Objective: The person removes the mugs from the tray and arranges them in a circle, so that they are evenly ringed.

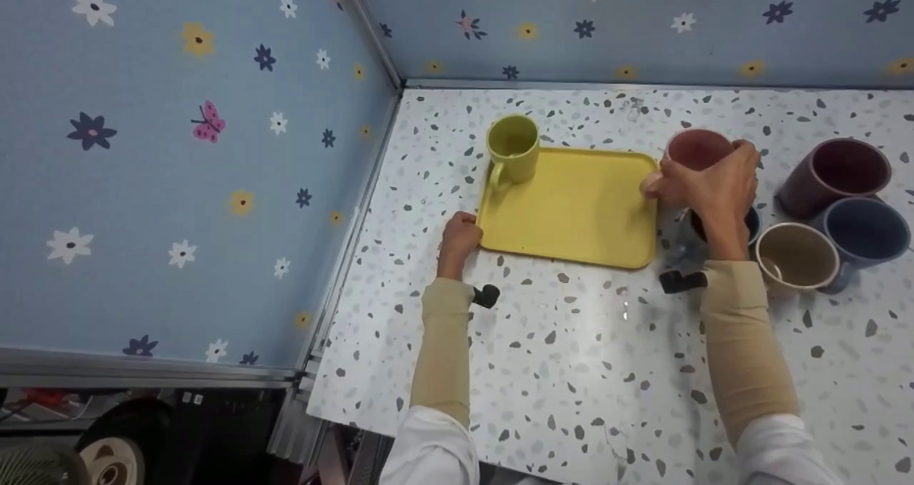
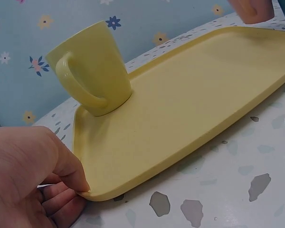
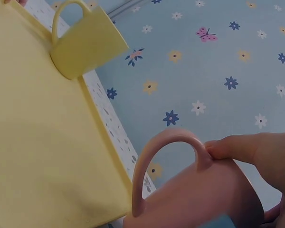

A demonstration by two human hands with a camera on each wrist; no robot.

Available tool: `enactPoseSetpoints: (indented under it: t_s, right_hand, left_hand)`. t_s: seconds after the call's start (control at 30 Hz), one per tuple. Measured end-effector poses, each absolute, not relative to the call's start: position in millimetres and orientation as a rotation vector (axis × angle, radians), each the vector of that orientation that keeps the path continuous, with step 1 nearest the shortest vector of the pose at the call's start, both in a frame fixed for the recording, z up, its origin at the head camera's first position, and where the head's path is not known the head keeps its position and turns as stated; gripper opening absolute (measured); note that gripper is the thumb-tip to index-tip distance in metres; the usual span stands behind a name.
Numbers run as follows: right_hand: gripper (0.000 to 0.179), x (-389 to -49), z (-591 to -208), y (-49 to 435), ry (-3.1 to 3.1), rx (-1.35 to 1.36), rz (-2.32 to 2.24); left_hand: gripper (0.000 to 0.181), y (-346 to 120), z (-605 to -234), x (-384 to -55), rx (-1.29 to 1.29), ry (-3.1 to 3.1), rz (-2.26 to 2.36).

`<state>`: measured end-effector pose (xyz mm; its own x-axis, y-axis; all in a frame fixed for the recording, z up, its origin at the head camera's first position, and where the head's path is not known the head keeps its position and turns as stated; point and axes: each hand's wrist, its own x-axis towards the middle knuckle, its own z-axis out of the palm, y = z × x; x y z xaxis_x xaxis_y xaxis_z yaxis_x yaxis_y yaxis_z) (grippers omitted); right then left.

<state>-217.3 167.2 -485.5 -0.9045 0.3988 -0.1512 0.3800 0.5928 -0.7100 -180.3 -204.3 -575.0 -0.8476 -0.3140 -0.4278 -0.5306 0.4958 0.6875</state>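
Observation:
A yellow tray (image 1: pixel 578 210) lies on the speckled table, and a yellow-green mug (image 2: pixel 97 71) stands upright on its back left corner. At the tray's near left corner my left hand (image 1: pixel 459 236) pinches the rim, thumb on top and fingers below. My right hand (image 1: pixel 717 185) grips a pink mug (image 3: pixel 194 194) around its body, with the thumb beside the handle. That mug hangs raised by the tray's right edge, its handle pointing toward the tray. Partly hidden beneath my right hand and wrist stands a dark blue mug (image 1: pixel 752 226).
To the right stand a maroon mug (image 1: pixel 796 181), a blue mug (image 1: pixel 867 231) and a beige mug (image 1: pixel 796 256), close together. Flower-patterned wall panels (image 1: pixel 235 156) border the table (image 1: pixel 543 371) on the left and at the back.

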Motion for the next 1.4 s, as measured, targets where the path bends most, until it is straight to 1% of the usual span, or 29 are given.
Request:
enactPoseSetpoints:
  t_s: [0.2,0.47,1.07,1.23,1.4]
  right_hand:
    - [0.121,-218.0,-489.7,171.7,-2.837,-0.702,1.193]
    - [0.119,-217.4,-494.8,177.3,-2.881,-0.675,1.064]
    - [0.117,-208.9,-496.8,180.5,-2.911,-0.661,0.952]
    - [0.122,-206.3,-497.3,178.8,-2.931,-0.657,0.949]
    - [0.121,-204.1,-498.3,177.9,-2.912,-0.649,0.949]
  left_hand:
    - [0.033,-204.3,-573.8,-179.5,-0.694,2.508,1.296]
    - [0.033,-203.1,-572.5,-177.5,-0.726,2.410,1.400]
    - [0.035,-202.0,-574.9,-180.3,-0.721,2.449,1.301]
    - [0.034,-202.1,-574.3,-179.3,-0.720,2.461,1.309]
    - [0.033,-202.8,-573.9,-177.9,-0.689,2.471,1.328]
